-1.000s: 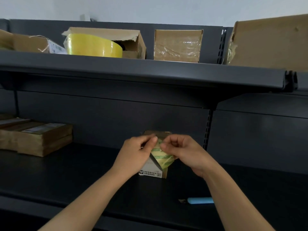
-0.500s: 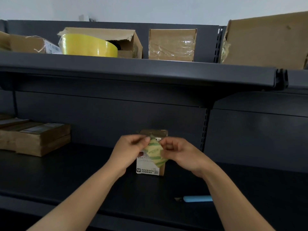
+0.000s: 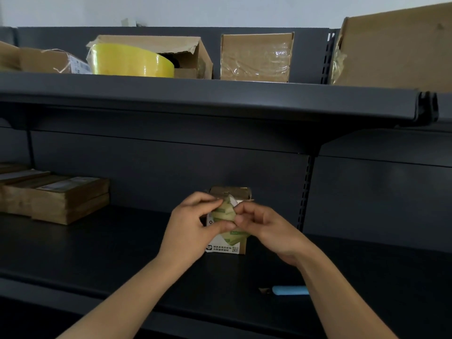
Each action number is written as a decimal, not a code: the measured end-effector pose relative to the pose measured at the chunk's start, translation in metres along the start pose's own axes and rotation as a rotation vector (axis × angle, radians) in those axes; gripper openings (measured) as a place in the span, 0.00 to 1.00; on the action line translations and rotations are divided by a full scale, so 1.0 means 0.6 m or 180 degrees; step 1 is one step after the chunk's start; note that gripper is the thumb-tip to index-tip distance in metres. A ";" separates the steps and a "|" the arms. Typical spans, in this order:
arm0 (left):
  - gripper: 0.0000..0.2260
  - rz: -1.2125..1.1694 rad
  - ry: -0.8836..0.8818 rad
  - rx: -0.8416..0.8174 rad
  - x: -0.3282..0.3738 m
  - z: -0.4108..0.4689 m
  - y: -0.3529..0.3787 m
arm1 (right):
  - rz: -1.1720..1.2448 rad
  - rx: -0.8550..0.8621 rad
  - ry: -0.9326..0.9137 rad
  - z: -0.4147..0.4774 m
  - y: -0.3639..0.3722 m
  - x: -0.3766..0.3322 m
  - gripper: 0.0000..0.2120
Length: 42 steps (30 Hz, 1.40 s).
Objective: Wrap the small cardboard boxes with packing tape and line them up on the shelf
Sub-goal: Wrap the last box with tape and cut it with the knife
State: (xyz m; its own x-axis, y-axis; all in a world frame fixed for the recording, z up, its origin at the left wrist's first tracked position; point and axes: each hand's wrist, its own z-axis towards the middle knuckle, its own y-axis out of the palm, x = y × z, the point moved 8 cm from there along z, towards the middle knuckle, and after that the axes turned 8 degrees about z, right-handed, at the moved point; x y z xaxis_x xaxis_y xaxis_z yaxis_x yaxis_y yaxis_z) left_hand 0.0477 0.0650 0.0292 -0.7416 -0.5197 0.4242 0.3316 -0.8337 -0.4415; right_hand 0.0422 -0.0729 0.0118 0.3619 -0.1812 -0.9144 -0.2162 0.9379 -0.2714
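Observation:
A small cardboard box (image 3: 226, 248) with a white printed label stands upright on the dark lower shelf (image 3: 97, 250), in front of me. A crumpled piece of greenish-yellow tape (image 3: 223, 212) lies against its front face. My left hand (image 3: 193, 231) and my right hand (image 3: 266, 228) both pinch this tape in front of the box, fingertips almost touching. A big yellow tape roll (image 3: 129, 61) rests on the upper shelf, left of centre.
A stack of flat brown boxes (image 3: 61, 199) sits at the left of the lower shelf. A blue-handled cutter (image 3: 288, 290) lies near the front edge. The upper shelf holds an open carton (image 3: 186, 55), a taped box (image 3: 256, 57) and a large carton (image 3: 396, 45).
Both hands have drawn closer over the tape and bunched it up against the box front. The view has shifted slightly; the box stays in place.

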 end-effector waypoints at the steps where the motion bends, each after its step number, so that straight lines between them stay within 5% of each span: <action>1: 0.26 0.0195 0.0193 0.0100 0.011 -0.003 -0.002 | 0.0034 0.0008 -0.0013 0.001 0.001 0.001 0.07; 6: 0.20 0.0895 0.0991 0.0587 0.041 -0.024 -0.004 | 0.0204 -0.0070 -0.0005 0.001 0.009 0.005 0.10; 14: 0.13 0.0933 0.1394 0.0693 0.047 -0.035 -0.004 | 0.0254 -0.0066 0.0041 0.003 0.009 0.007 0.08; 24: 0.09 0.0791 0.0807 0.0614 0.023 -0.022 -0.012 | -0.0035 0.0397 0.0029 0.012 0.007 0.010 0.09; 30: 0.04 0.0015 -0.0226 0.0380 -0.007 -0.003 -0.016 | -0.0116 0.0470 0.0060 0.018 0.014 0.009 0.09; 42: 0.05 0.1229 0.0435 0.0299 0.031 -0.013 -0.004 | -0.0061 0.0745 0.0196 0.018 0.012 0.002 0.11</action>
State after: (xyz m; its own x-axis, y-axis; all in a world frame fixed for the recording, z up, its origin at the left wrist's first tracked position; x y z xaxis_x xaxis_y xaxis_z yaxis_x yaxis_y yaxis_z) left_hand 0.0283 0.0589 0.0321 -0.6210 -0.7730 0.1301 0.6475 -0.5994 -0.4707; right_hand 0.0508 -0.0632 0.0119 0.3063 -0.2106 -0.9283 0.0089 0.9758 -0.2184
